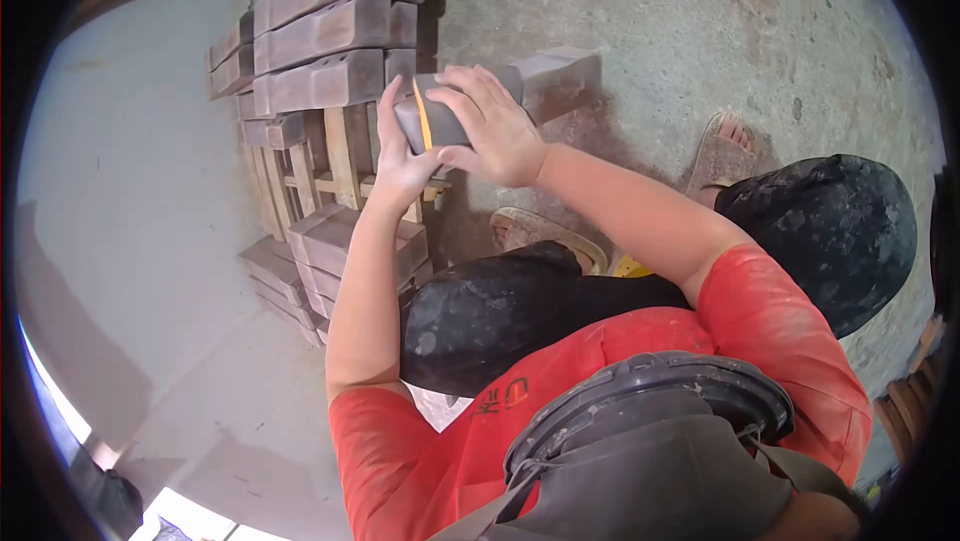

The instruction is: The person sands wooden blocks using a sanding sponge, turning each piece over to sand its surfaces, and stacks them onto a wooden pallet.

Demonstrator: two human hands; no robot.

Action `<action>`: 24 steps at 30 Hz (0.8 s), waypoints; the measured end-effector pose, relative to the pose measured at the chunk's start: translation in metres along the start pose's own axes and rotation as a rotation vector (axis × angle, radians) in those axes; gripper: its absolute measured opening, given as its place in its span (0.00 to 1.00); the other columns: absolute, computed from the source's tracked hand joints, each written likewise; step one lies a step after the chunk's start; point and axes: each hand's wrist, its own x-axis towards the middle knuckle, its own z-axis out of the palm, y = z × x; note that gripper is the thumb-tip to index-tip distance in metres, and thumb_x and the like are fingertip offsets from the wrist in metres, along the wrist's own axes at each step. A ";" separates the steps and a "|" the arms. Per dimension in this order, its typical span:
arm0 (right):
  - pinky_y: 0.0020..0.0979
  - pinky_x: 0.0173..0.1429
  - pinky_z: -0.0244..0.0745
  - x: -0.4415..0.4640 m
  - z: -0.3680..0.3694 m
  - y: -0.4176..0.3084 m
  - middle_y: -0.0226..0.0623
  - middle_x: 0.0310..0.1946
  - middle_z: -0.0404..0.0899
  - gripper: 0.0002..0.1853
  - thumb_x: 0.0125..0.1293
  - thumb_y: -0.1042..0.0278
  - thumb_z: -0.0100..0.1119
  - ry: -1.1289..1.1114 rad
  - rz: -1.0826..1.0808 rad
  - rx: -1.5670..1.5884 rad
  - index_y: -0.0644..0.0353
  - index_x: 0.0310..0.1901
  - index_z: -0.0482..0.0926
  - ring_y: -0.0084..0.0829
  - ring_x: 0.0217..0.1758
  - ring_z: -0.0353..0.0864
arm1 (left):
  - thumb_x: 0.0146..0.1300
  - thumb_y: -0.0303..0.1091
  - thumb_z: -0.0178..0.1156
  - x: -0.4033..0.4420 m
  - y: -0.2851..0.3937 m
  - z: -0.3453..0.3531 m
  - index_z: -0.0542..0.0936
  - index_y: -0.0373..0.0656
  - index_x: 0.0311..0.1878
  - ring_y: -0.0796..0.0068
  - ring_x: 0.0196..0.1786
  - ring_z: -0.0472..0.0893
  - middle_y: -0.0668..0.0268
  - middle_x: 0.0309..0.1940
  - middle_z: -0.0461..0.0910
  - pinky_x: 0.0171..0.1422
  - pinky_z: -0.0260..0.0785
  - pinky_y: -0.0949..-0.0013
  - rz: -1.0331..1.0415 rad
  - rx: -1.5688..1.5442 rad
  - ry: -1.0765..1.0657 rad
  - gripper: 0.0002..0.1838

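A grey-brown block with rounded edges (447, 133) is held between both hands, above the floor and in front of the knees. Across it near its left end runs a narrow yellow strip (424, 113); whether it is a band or a loose piece I cannot tell. My left hand (403, 169) grips the left end, with fingers up along its side. Over the top and right part curl the fingers of my right hand (492, 131), its thumb on the near side. A paler block (565, 81) shows just beyond; whether it joins the held one is hidden.
Long brown blocks (320, 26) are stacked on wooden slats (342, 156) at the left. A lower stack of blocks (345, 241) stands nearer, beside the left knee. My sandalled feet (722, 153) rest on the concrete floor (640, 11). A pale wall (130, 161) borders the left side.
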 end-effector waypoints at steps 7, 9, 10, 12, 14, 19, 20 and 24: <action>0.43 0.74 0.58 -0.044 -0.009 0.172 0.55 0.64 0.69 0.34 0.63 0.46 0.58 0.048 0.479 -0.112 0.61 0.65 0.69 0.50 0.70 0.65 | 0.54 0.39 0.71 -0.010 -0.013 -0.009 0.42 0.52 0.74 0.61 0.60 0.72 0.54 0.61 0.64 0.54 0.74 0.62 -0.392 -0.154 0.106 0.53; 0.43 0.72 0.60 -0.047 -0.010 0.179 0.56 0.63 0.69 0.32 0.65 0.47 0.57 0.060 0.658 -0.075 0.60 0.64 0.70 0.51 0.69 0.67 | 0.49 0.41 0.76 -0.010 -0.021 -0.006 0.45 0.44 0.72 0.58 0.63 0.69 0.52 0.61 0.63 0.64 0.67 0.59 -0.279 -0.116 0.126 0.56; 0.44 0.71 0.62 -0.051 -0.010 0.181 0.58 0.63 0.69 0.31 0.66 0.48 0.55 0.067 0.848 -0.039 0.60 0.64 0.70 0.51 0.67 0.69 | 0.49 0.41 0.76 -0.009 -0.022 -0.005 0.45 0.44 0.72 0.58 0.63 0.69 0.52 0.61 0.63 0.64 0.67 0.59 -0.284 -0.117 0.135 0.56; 0.45 0.70 0.63 -0.066 -0.011 0.178 0.59 0.64 0.68 0.32 0.66 0.47 0.55 0.000 0.994 -0.042 0.61 0.64 0.70 0.53 0.66 0.70 | 0.39 0.44 0.81 -0.018 -0.022 -0.008 0.51 0.40 0.69 0.52 0.67 0.65 0.48 0.63 0.62 0.71 0.60 0.56 0.194 0.466 0.071 0.59; 0.47 0.69 0.64 -0.065 -0.002 0.161 0.60 0.65 0.66 0.33 0.66 0.46 0.54 -0.045 1.121 -0.051 0.63 0.64 0.69 0.55 0.65 0.71 | 0.35 0.44 0.82 -0.015 -0.016 0.000 0.53 0.40 0.69 0.49 0.67 0.64 0.47 0.62 0.62 0.71 0.60 0.54 0.266 0.471 0.089 0.60; 0.47 0.70 0.65 -0.021 -0.007 0.004 0.55 0.69 0.64 0.36 0.62 0.50 0.63 -0.113 0.153 -0.362 0.64 0.67 0.67 0.56 0.71 0.62 | 0.36 0.43 0.80 -0.015 -0.002 0.015 0.54 0.41 0.70 0.44 0.62 0.67 0.48 0.60 0.63 0.68 0.63 0.51 0.328 0.572 0.175 0.59; 0.46 0.71 0.64 -0.010 -0.006 -0.024 0.52 0.69 0.64 0.36 0.61 0.53 0.64 -0.010 0.083 -0.228 0.62 0.67 0.67 0.54 0.72 0.62 | 0.36 0.43 0.80 -0.014 -0.006 0.017 0.54 0.41 0.70 0.44 0.62 0.67 0.48 0.60 0.63 0.68 0.63 0.51 0.339 0.559 0.182 0.59; 0.44 0.74 0.59 -0.005 -0.020 -0.045 0.50 0.71 0.62 0.38 0.60 0.58 0.66 -0.012 -0.024 -0.134 0.64 0.69 0.63 0.54 0.73 0.60 | 0.47 0.43 0.74 -0.008 -0.008 0.016 0.53 0.43 0.70 0.40 0.59 0.71 0.45 0.60 0.63 0.61 0.70 0.50 0.385 0.593 0.164 0.51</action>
